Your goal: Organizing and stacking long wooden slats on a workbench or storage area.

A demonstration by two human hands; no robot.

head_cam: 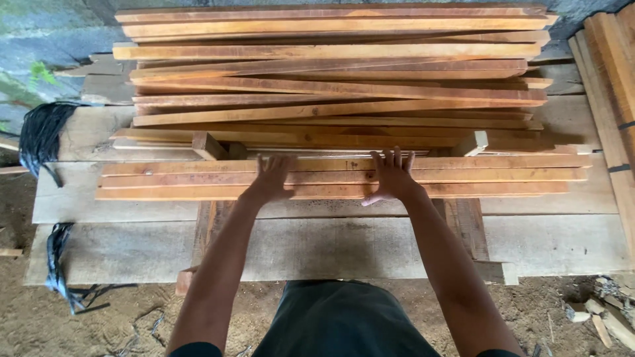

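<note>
A low row of reddish-orange wooden slats (344,177) lies flat along the near part of the surface (132,198), a bench of wide grey planks. The slats sit side by side, lengthwise from left to right, with their ends roughly level. Behind them, touching or nearly so, rises a much larger stack of slats (337,73), several layers deep and loosely laid, some pieces skewed at slight angles. Judging by this, the near row looks squared up, while the tall stack behind is still untidy.

Both arms reach straight forward from the body. The left hand (271,180) lies palm down on the near row, fingers spread and flat, gripping nothing. The right hand (391,175) does the same a little way to the right, fingers fanned out and pressed on the slats, with its fingertips reaching the far edge of the row. Neither hand curls round a slat.

A bundle of black strapping (41,135) hangs off the left end of the surface, and another strip (58,258) trails down to the dirt floor (79,324). More planks (612,86) lean at the right edge.
</note>
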